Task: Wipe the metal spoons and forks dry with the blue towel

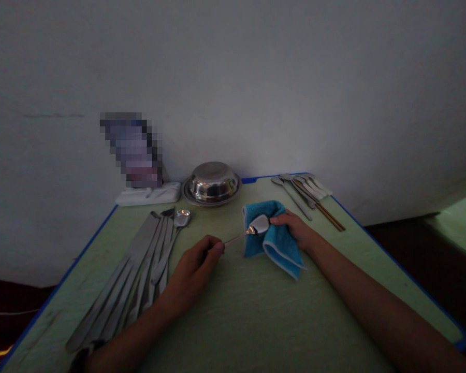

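My left hand (196, 267) is closed around the handle end of a metal spoon (252, 229), holding it above the green table (248, 316). The spoon's bowl rests in a blue cloth (275, 243). My right hand (297, 228) grips that cloth, thumb pressed against the spoon's bowl. Both hands are near the middle of the table.
A row of knives and spoons (140, 274) lies at the left. More cutlery and chopsticks (308, 194) lie at the far right. An upturned steel bowl on a plate (212, 182) and a white folded cloth (149, 194) sit by the wall. The table's edge (81, 248) is blue.
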Demonstrator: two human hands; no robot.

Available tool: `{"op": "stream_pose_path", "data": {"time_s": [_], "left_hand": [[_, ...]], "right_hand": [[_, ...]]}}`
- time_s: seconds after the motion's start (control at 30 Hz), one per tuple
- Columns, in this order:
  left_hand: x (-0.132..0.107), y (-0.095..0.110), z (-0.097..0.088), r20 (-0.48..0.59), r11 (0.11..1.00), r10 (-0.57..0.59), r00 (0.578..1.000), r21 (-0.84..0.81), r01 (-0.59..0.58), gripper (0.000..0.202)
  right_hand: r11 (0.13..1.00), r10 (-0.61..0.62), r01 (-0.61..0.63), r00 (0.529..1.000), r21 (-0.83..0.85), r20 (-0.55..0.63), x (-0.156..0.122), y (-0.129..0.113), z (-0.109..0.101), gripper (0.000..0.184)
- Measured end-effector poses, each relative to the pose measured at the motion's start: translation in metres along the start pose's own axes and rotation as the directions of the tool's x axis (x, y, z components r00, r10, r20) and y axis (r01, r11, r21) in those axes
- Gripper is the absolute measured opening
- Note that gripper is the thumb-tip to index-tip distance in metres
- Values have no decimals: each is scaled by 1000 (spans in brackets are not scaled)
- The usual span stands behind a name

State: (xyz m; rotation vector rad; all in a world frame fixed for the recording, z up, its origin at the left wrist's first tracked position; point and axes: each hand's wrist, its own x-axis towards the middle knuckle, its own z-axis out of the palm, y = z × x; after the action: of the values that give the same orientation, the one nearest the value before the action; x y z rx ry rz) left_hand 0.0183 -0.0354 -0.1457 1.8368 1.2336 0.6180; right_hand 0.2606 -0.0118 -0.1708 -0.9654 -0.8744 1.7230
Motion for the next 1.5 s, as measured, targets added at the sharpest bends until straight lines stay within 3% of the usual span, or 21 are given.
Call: {"op": "stream_pose_path", "data": {"time_s": [0.57,1.1,1.23,1.37,1.5], "left_hand": [[0,0,-1,0,997,24,1000,68,-24,29],[1,1,-1,4,997,36,999,72,-36,29],[2,0,-1,3,1000,-29,1000,-6,29,31],[2,-1,0,4,991,-85,996,-105,85,32],[3,0,0,17,989,-78,997,-121,80,29]], "right_hand": [[992,25,-25,1000,-124,-4,0,-2,9,17],[995,44,-46,999,-91,-23,1,-1,10,13],[998,55,-57,996,-20,-67,1,-2,9,8],[993,80,-70,991,91,-110,3,-5,4,29],[985,52,-30,991,171,-124,5,-9,2,36]]}}
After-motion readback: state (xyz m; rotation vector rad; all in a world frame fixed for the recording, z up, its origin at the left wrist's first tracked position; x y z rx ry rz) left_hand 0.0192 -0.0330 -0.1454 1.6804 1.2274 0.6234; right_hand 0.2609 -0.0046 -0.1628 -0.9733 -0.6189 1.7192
